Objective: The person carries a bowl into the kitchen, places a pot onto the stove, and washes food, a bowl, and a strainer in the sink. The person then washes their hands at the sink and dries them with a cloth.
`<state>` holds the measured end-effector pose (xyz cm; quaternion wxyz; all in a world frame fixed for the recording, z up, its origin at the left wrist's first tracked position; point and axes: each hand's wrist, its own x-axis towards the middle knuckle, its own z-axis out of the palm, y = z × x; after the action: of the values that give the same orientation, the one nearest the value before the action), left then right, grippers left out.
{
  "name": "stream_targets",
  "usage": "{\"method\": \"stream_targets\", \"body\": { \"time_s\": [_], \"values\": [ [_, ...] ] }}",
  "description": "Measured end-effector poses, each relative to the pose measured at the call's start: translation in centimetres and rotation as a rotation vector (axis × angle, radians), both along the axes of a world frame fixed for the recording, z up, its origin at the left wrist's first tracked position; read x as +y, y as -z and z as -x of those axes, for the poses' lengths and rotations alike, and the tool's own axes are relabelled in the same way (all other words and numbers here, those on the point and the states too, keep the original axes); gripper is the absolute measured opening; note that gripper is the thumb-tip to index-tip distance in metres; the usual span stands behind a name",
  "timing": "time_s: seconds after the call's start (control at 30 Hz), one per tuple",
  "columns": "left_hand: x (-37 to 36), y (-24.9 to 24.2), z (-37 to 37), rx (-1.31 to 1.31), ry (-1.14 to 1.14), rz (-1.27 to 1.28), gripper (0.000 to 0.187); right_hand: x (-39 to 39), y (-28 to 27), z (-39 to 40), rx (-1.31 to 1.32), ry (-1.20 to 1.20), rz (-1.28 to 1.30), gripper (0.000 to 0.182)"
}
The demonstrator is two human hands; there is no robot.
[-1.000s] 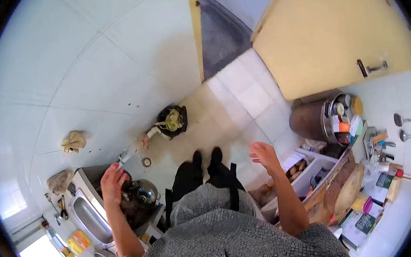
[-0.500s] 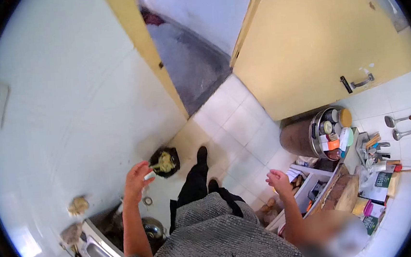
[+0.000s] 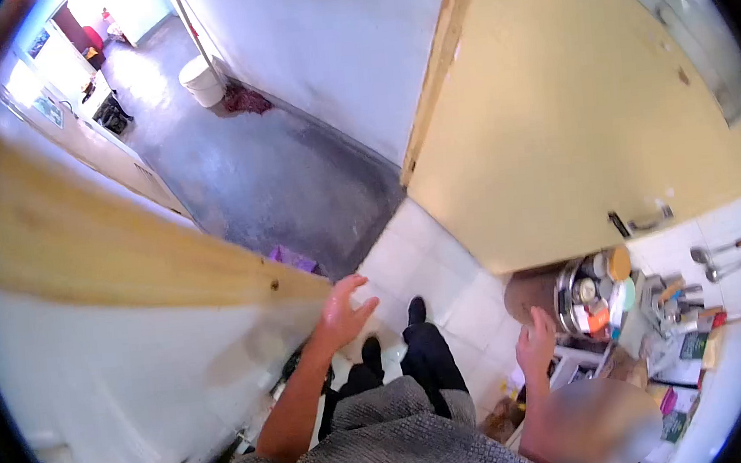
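Note:
My left hand point(image 3: 342, 316) is held out in front of me over the white tiled floor point(image 3: 407, 250), its fingers apart and nothing in them. It is close to the yellow door frame point(image 3: 257, 286). On the right, my right hand point(image 3: 536, 340) is raised with fingers spread and empty, beside the large metal pot point(image 3: 531, 299) full of jars. My dark shoes point(image 3: 416, 311) stand on the tiles between the two hands.
A yellow door point(image 3: 578, 102) stands at the right. Beyond the doorway are a grey floor point(image 3: 262, 175), a white bucket point(image 3: 202, 81) and a purple object point(image 3: 293, 259). Ladles point(image 3: 724, 249) hang on the right wall above a cluttered counter.
The view has shifted toward the doorway, showing more of the room beyond. My left hand has moved right and forward, away from the black container of greenish scraps. My right hand's fingers have spread.

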<state>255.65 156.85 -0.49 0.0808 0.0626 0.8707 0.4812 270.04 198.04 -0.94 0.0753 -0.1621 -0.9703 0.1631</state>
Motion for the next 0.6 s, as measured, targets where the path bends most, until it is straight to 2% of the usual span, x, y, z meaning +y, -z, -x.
{"method": "stream_targets", "body": {
  "time_s": [0.03,0.1,0.17,0.2,0.27,0.37,0.47,0.6],
  "values": [
    [1.2,0.1,2.4,0.028,-0.022,0.006,0.047,0.7,1.4,1.1,0.105,0.033,0.165,0.043],
    [3.5,0.0,5.9,-0.07,-0.023,-0.09,0.05,1.1,1.2,2.6,-0.228,0.673,0.947,0.04],
    [5.5,0.1,10.7,0.042,-0.036,-0.018,0.048,6.1,8.6,1.3,-0.119,0.496,0.879,0.042],
    [6.1,0.0,13.3,-0.015,-0.045,0.004,0.048,6.2,8.8,3.9,-0.114,0.476,0.897,0.042],
    [7.7,-1.5,17.6,-0.074,-0.052,0.06,0.048,6.4,6.7,7.2,-0.123,0.462,0.642,0.04],
    [9.4,-4.4,24.5,0.041,-0.088,0.072,0.049,7.8,6.4,15.2,-0.2,0.41,0.803,0.039],
    [7.9,-6.4,29.9,0.036,-0.197,0.062,0.049,5.5,3.5,25.1,-0.321,0.231,0.753,0.038],
    [1.1,-6.7,33.8,-0.024,-0.4,0.1,0.051,4.1,8.4,36.8,-0.303,-0.051,0.851,0.038]
  ]
}}
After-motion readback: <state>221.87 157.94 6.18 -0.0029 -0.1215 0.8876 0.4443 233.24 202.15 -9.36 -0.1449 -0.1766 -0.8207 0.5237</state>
